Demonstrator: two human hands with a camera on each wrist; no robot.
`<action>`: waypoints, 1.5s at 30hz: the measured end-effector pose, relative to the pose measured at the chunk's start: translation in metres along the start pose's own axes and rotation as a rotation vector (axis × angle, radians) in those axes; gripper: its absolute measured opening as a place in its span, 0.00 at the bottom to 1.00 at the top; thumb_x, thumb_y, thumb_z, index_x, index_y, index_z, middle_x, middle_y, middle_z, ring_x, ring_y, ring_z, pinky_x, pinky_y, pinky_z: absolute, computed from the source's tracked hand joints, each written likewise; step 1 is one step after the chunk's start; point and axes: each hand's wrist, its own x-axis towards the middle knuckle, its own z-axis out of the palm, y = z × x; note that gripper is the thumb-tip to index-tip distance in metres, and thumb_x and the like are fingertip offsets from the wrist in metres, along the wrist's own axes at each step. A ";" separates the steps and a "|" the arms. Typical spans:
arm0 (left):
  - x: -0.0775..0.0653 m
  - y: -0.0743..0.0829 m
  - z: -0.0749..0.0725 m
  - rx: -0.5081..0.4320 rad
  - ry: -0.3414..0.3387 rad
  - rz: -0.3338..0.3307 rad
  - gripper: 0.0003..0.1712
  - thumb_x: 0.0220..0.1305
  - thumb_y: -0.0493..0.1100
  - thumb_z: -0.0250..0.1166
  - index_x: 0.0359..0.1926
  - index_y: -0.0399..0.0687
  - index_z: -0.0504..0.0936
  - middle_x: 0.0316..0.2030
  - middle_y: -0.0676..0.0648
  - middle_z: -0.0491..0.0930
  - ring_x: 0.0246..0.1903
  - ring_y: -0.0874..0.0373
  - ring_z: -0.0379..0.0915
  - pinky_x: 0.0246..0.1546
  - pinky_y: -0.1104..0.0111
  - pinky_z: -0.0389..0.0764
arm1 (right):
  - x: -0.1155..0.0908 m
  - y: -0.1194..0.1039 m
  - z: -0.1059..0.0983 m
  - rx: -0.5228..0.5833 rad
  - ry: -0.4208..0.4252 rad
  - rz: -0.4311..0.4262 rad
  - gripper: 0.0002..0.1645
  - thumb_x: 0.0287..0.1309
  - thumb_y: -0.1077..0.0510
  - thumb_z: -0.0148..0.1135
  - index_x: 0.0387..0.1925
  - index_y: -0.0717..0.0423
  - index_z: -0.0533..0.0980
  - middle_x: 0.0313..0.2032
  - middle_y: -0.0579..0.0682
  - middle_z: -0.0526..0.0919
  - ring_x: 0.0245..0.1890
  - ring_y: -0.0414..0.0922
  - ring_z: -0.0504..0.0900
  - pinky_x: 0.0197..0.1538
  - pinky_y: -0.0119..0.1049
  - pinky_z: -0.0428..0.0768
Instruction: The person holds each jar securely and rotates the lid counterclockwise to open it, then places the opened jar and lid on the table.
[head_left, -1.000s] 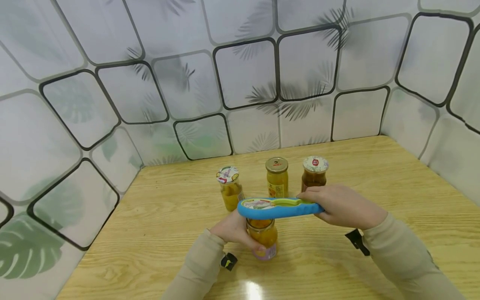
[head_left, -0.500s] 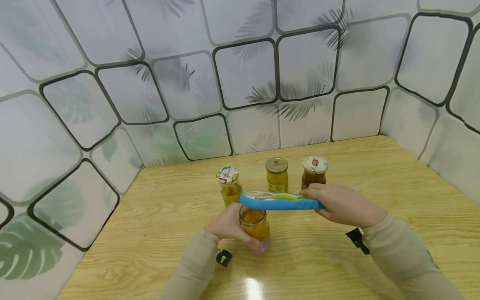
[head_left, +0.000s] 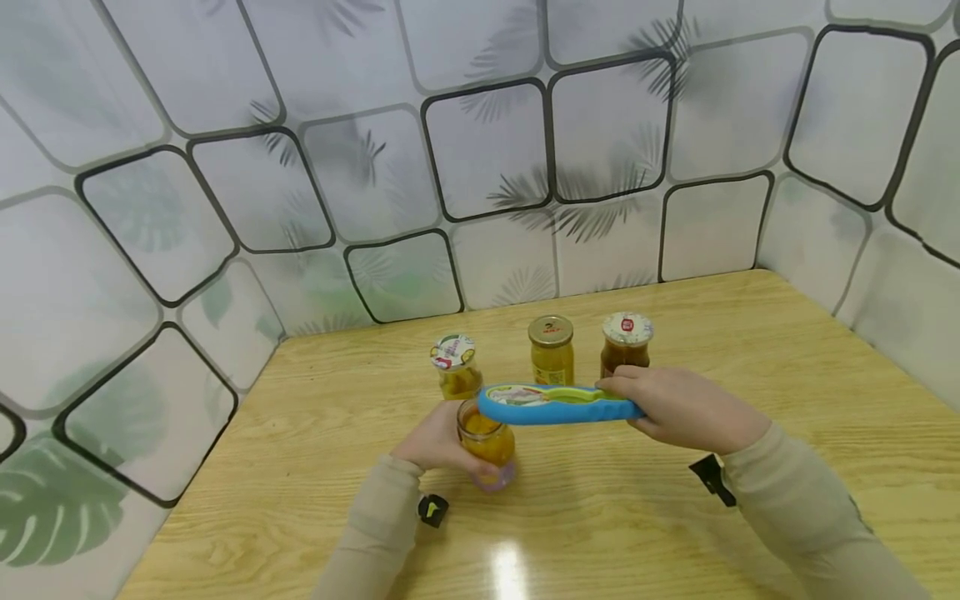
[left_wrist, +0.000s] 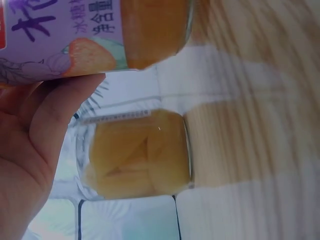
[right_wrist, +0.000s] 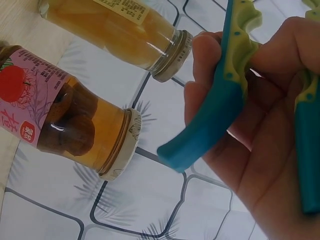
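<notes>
1. Pale wall covering, printed with rounded grey and black outlines and leaf shapes, standing behind the far edge.
2. Light wooden tabletop, its far edge meeting the covering.
3. Beige sleeves, reaching in from the near side.
4. Long plastic jar opener, blue outside and yellow-green inside, held above the middle of the tabletop.
5. Right hand: fingers curled round the opener's handles, at its right end.
6. Left hand: thumb in front and fingers behind, gripping an uncovered glass jar with orange contents and a purple label.
7. The gripped jar: farther from the far edge than the other jars, mouth upward, just beside the opener's left end. From here I cannot tell whether they touch, nor whether its base meets the tabletop.
8. Three lidded glass jars, well apart from the far corners: yellow under a patterned white lid, left; yellow under a gold lid, middle; dark brown under a white lid, right.
9. Patterned whitish disc, within the opener's loop.
10. Small black block, at the left wrist.
</notes>
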 end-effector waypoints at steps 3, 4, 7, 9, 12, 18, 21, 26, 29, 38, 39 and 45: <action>-0.001 -0.001 -0.002 0.012 0.019 -0.024 0.31 0.34 0.28 0.72 0.45 0.34 0.74 0.38 0.45 0.78 0.37 0.60 0.74 0.43 0.66 0.74 | 0.000 0.000 0.000 -0.002 0.000 -0.002 0.18 0.47 0.64 0.64 0.43 0.59 0.75 0.33 0.45 0.73 0.21 0.33 0.68 0.23 0.30 0.72; -0.001 -0.001 -0.002 0.018 0.025 -0.033 0.31 0.34 0.29 0.72 0.45 0.34 0.74 0.38 0.45 0.78 0.37 0.60 0.74 0.43 0.66 0.74 | 0.000 0.000 0.000 -0.004 0.000 -0.002 0.18 0.46 0.64 0.64 0.43 0.59 0.75 0.33 0.45 0.73 0.21 0.33 0.68 0.23 0.30 0.72; -0.002 -0.002 -0.004 0.028 0.035 -0.054 0.30 0.34 0.29 0.72 0.45 0.34 0.74 0.38 0.46 0.79 0.36 0.60 0.74 0.42 0.67 0.74 | 0.000 0.001 0.000 -0.007 -0.001 -0.002 0.18 0.46 0.64 0.64 0.43 0.59 0.75 0.33 0.45 0.74 0.21 0.34 0.69 0.23 0.30 0.72; -0.002 -0.003 -0.004 0.028 0.035 -0.064 0.30 0.35 0.29 0.71 0.46 0.35 0.74 0.38 0.46 0.78 0.36 0.61 0.74 0.42 0.67 0.74 | 0.000 0.001 0.000 -0.009 -0.002 -0.003 0.18 0.46 0.64 0.64 0.43 0.59 0.75 0.33 0.46 0.74 0.22 0.34 0.69 0.23 0.30 0.73; -0.002 -0.005 -0.005 0.020 0.033 -0.072 0.31 0.35 0.29 0.71 0.47 0.35 0.73 0.39 0.46 0.78 0.36 0.61 0.74 0.42 0.67 0.74 | 0.000 0.001 0.000 -0.011 -0.001 -0.005 0.18 0.46 0.64 0.64 0.43 0.59 0.75 0.33 0.46 0.74 0.22 0.34 0.70 0.24 0.30 0.73; -0.001 -0.022 -0.007 -0.002 0.023 -0.072 0.32 0.36 0.29 0.70 0.49 0.36 0.72 0.40 0.45 0.78 0.37 0.59 0.74 0.42 0.67 0.74 | 0.000 0.000 0.000 -0.009 -0.007 0.000 0.18 0.46 0.64 0.64 0.43 0.60 0.75 0.33 0.47 0.74 0.22 0.34 0.70 0.23 0.30 0.73; 0.000 -0.032 -0.008 -0.002 0.021 -0.075 0.33 0.36 0.30 0.71 0.50 0.38 0.72 0.41 0.46 0.77 0.38 0.58 0.74 0.43 0.66 0.74 | 0.001 0.000 0.000 -0.004 -0.013 -0.002 0.18 0.46 0.64 0.64 0.43 0.60 0.75 0.33 0.47 0.74 0.22 0.35 0.70 0.23 0.31 0.73; 0.000 -0.034 -0.010 0.017 0.007 -0.053 0.33 0.37 0.33 0.72 0.50 0.37 0.71 0.42 0.45 0.77 0.39 0.58 0.74 0.44 0.66 0.74 | 0.001 0.000 0.001 -0.003 -0.007 -0.010 0.18 0.46 0.64 0.64 0.43 0.60 0.75 0.34 0.48 0.75 0.22 0.35 0.71 0.23 0.31 0.73; -0.001 -0.033 -0.011 0.032 -0.006 -0.054 0.35 0.37 0.33 0.72 0.51 0.38 0.70 0.43 0.45 0.76 0.41 0.57 0.73 0.45 0.67 0.73 | 0.001 0.000 0.001 -0.006 -0.008 -0.011 0.18 0.46 0.64 0.64 0.43 0.60 0.75 0.34 0.48 0.75 0.22 0.36 0.72 0.23 0.31 0.73; -0.007 -0.032 -0.021 0.052 -0.028 -0.132 0.40 0.40 0.34 0.71 0.57 0.40 0.63 0.49 0.46 0.71 0.48 0.55 0.68 0.50 0.66 0.68 | 0.002 -0.001 0.002 -0.019 -0.002 -0.011 0.18 0.46 0.63 0.64 0.43 0.60 0.75 0.33 0.48 0.75 0.22 0.36 0.71 0.23 0.32 0.73; -0.008 -0.033 -0.023 0.055 -0.030 -0.141 0.40 0.40 0.35 0.71 0.56 0.41 0.63 0.49 0.46 0.71 0.47 0.56 0.68 0.50 0.66 0.68 | 0.001 -0.001 0.002 -0.021 0.000 -0.012 0.18 0.46 0.63 0.64 0.42 0.60 0.75 0.33 0.48 0.75 0.22 0.36 0.71 0.23 0.32 0.73; -0.013 -0.037 -0.033 0.022 -0.032 -0.138 0.40 0.41 0.34 0.71 0.56 0.39 0.62 0.48 0.44 0.72 0.47 0.54 0.68 0.50 0.63 0.68 | 0.002 -0.001 0.003 -0.023 0.005 -0.016 0.17 0.46 0.63 0.64 0.42 0.60 0.76 0.33 0.47 0.75 0.22 0.36 0.71 0.23 0.32 0.73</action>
